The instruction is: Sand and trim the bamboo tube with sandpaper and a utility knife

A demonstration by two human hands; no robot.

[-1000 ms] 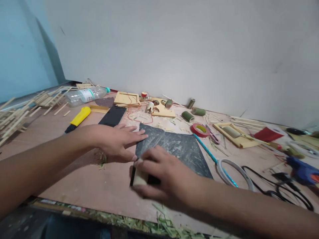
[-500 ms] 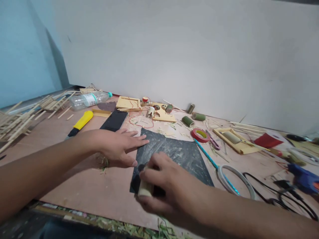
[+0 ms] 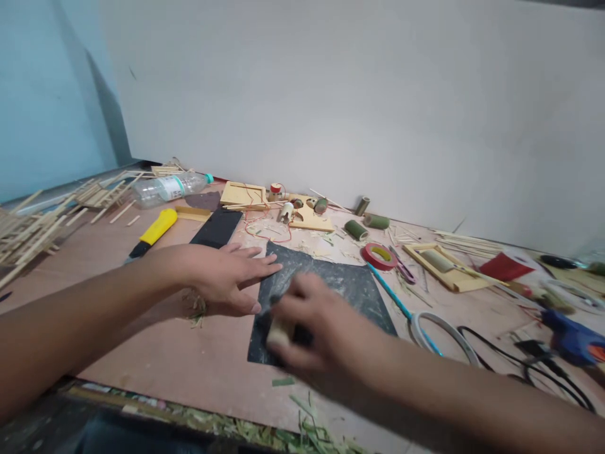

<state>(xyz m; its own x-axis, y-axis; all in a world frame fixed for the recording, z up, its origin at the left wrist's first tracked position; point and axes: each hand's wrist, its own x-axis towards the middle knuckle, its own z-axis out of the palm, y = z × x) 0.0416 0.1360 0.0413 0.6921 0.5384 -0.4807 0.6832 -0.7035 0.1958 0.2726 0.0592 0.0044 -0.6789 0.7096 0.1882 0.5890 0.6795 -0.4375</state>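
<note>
A dark, scuffed abrasive sheet (image 3: 345, 284) lies flat on the brown table (image 3: 189, 359). My left hand (image 3: 227, 277) rests open, fingers stretched flat, on the sheet's left edge. My right hand (image 3: 316, 321), blurred by motion, is closed on a small pale bamboo piece (image 3: 278, 332) and presses it against the near part of the sheet.
A yellow-handled knife (image 3: 154, 232), a black strip (image 3: 216, 228) and a plastic bottle (image 3: 167, 187) lie to the left. Red tape roll (image 3: 379, 255), green bamboo tubes (image 3: 355, 229), a white ring (image 3: 444, 331), black cable (image 3: 529, 369) and a blue glue gun (image 3: 570, 328) sit right. Shavings litter the near edge.
My right hand with the bamboo piece has slid back and forth on the sheet, now slightly further from me. My left hand has stayed in place.
</note>
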